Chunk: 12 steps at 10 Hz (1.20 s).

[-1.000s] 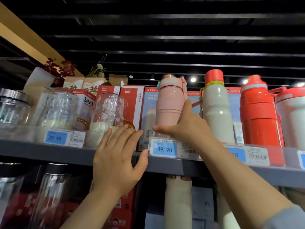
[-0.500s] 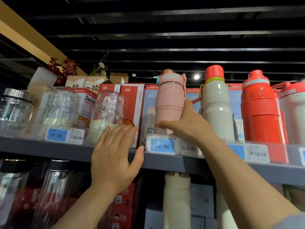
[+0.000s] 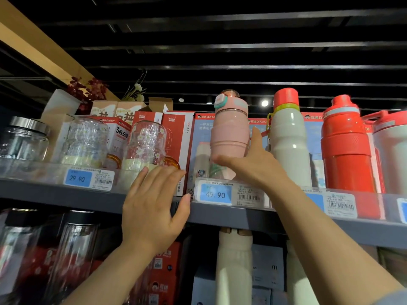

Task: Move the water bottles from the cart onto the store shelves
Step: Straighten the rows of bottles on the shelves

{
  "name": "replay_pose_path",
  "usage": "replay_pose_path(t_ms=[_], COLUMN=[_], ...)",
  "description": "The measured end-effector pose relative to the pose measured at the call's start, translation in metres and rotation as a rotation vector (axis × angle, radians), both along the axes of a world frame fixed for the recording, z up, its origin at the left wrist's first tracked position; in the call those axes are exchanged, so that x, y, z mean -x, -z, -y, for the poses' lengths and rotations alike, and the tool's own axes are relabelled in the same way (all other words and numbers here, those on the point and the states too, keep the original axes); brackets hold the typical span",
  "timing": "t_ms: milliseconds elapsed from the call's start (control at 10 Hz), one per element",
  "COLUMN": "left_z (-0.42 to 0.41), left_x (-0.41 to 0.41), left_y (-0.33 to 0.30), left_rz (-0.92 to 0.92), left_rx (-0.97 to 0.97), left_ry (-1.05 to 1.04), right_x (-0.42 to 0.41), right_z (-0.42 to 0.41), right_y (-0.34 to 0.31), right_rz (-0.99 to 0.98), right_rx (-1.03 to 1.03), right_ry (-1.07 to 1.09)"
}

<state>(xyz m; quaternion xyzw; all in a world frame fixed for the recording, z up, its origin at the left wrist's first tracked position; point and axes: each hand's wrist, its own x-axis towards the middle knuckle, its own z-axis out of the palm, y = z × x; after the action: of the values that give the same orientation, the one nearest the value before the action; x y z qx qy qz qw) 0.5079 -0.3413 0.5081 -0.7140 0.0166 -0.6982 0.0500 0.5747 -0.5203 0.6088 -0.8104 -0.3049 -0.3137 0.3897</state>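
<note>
while the right hand (image 3: 256, 167) wraps its fingers (image 3: 222, 160) low round the smooth, hard pink bottle (image 3: 229, 137) standing on the top shelf (image 3: 55, 192), the left hand (image 3: 152, 208) hovers open, holding nothing.

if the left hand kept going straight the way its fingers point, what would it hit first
Probably the floral glass mug on the upper shelf: the left hand has its fingers straight, pointing up at the mug's base. Depth is unclear.

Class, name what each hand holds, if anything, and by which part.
The right hand grips the pink bottle round its lower body. The left hand holds nothing.
</note>
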Motion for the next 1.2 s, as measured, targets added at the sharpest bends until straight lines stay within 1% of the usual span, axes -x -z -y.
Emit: replay_pose_path(t_ms=[100, 200, 400, 500, 600, 800, 1100, 1200], left_z=[0.000, -0.001, -0.001, -0.001, -0.001, -0.002, -0.002, -0.002], left_x=[0.000, -0.001, -0.001, 0.000, 0.001, 0.000, 0.000, 0.000], left_y=[0.000, 0.000, 0.001, 0.001, 0.000, 0.001, 0.001, 0.001], left_rz=[0.002, 0.009, -0.011, -0.020, -0.027, -0.030, -0.035, -0.032], left_rx=[-0.002, -0.006, 0.005, 0.006, 0.003, -0.001, 0.001, -0.002], left_ry=[0.001, 0.005, -0.013, -0.018, -0.021, -0.024, -0.030, -0.028], right_x=[0.002, -0.001, -0.006, -0.001, -0.002, -0.004, -0.006, -0.004], right_z=[-0.009, -0.008, 0.003, -0.001, -0.006, 0.006, 0.005, 0.000], right_y=[0.004, 0.003, -0.004, -0.001, 0.002, -0.004, -0.007, -0.004], right_rz=[0.074, 0.081, 0.016, -0.025, 0.035, -0.082, -0.113, -0.066], right_rx=[0.049, 0.008, -0.018, -0.032, 0.007, -0.028, -0.051, -0.038], right_ry=[0.121, 0.077, -0.125, -0.139, -0.043, -0.110, -0.172, -0.133])
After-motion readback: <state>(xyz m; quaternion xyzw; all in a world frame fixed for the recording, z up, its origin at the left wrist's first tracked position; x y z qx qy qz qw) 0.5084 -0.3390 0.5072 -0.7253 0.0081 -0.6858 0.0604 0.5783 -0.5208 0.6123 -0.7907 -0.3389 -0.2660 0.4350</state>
